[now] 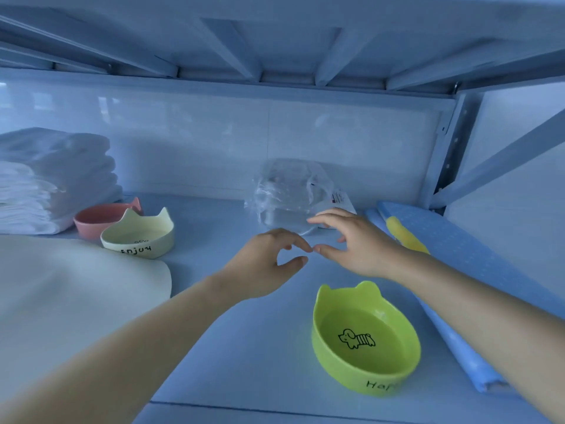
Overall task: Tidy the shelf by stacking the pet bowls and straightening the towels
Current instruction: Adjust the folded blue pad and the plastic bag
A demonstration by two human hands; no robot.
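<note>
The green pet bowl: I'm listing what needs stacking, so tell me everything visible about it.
The green bowl is lime-coloured and glossy, plastic or glazed ceramic by its look. It is oval, with two rounded ears on its far rim. A black line drawing of a striped dog marks the inside bottom, and black lettering starting "Ha" shows on the near wall. It stands upright, empty and unstacked near the front of the shelf board, with a blue roll close on its right.

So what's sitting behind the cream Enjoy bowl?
A pink bowl sits right behind the cream bowl, its near side covered, so contact between them can't be told. Folded white towels are stacked further back on the left.
</note>
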